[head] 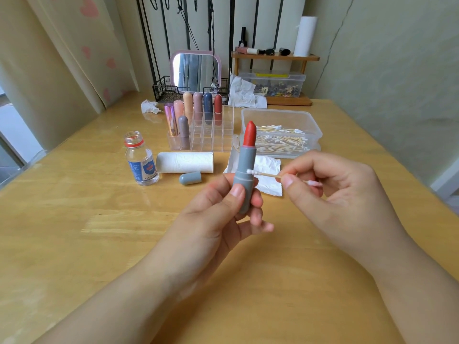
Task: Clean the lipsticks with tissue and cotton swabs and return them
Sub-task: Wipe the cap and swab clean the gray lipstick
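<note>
Grey cap [190, 178] lies beside tissue roll [185, 162], bottle [140, 158].

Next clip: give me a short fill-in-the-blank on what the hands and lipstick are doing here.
1. The left hand holds a grey lipstick with its ___ bullet extended.
2. The right hand pinches a cotton ___ against the tube.
3. The grey cap lies on the ___, off the tube.

Missing words: red; swab; table

A pale wooden table [74, 244] fills the near scene. At far left hangs a cream curtain [62, 45] with pink hearts; a plain greenish wall [397, 70] stands right, daylight entering left.
</note>
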Motion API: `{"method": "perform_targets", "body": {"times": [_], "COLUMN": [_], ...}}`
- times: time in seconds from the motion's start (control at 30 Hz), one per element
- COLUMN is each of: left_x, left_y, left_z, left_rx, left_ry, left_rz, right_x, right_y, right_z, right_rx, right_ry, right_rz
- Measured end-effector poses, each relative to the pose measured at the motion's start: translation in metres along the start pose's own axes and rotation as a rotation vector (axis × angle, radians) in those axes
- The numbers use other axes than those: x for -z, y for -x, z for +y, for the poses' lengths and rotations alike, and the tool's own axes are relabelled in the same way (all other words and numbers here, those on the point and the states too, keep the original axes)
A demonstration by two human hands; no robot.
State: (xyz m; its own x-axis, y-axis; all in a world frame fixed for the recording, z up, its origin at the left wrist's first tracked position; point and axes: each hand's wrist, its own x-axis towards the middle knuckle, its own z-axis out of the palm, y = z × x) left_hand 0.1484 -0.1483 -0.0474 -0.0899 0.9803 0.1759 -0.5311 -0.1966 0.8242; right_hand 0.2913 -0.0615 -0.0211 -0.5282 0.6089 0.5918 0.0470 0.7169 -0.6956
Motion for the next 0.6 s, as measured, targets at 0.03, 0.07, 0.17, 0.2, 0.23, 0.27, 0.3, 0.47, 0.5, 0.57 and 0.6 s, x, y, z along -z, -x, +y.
{"method": "perform_targets", "body": {"times": [0.03,0.07,0.17,0.2,0.23,0.27,0.3,0.47,0.5,0.57,0.6], "left_x": [0.0001,0.0003,0.0009,0.001,0.0011,0.0011,0.0007,-0.0008,-0.001,-0.0009,-0.0008], "left_y": [0.0001,0.0001,-0.0006,-0.001,-0.0012,-0.0012,-0.0008,0.0013,0.0016,0.0019,0.0018], "left_z": [-0.0003,-0.0006,-0.0016,-0.0016,-0.0014,-0.0011,-0.0005,0.0029,0.0036,0.0041,0.0042], "left_rx": [0.002,0.005,0.017,0.023,0.026,0.025,0.018,-0.028,-0.03,-0.027,-0.023], "left_ry": [0.005,0.017,0.071,0.087,0.096,0.09,0.067,-0.012,-0.008,0.006,0.011], "left_rz": [-0.001,0.0,0.009,0.011,0.01,0.005,0.0,0.029,0.031,0.03,0.028], "right_x": [0.0007,0.0008,-0.0017,-0.002,-0.0017,-0.0009,0.0002,0.0003,-0.0004,-0.0013,-0.0013], "right_y": [-0.0001,0.0,0.0007,0.0007,0.0006,0.0004,0.0002,0.0,0.0002,0.0005,0.0004], "right_z": [0.0003,0.0002,-0.0009,-0.0011,-0.0009,-0.0005,0.0001,0.0013,0.0009,0.0001,0.0002], "right_rx": [-0.003,-0.002,0.009,0.01,0.009,0.004,-0.003,-0.008,-0.003,0.002,0.0], "right_ry": [0.002,0.003,0.005,0.005,0.004,0.001,-0.005,-0.022,-0.022,-0.029,-0.034], "right_rz": [0.003,0.003,-0.012,-0.019,-0.022,-0.021,-0.017,-0.014,-0.016,-0.017,-0.017]}}
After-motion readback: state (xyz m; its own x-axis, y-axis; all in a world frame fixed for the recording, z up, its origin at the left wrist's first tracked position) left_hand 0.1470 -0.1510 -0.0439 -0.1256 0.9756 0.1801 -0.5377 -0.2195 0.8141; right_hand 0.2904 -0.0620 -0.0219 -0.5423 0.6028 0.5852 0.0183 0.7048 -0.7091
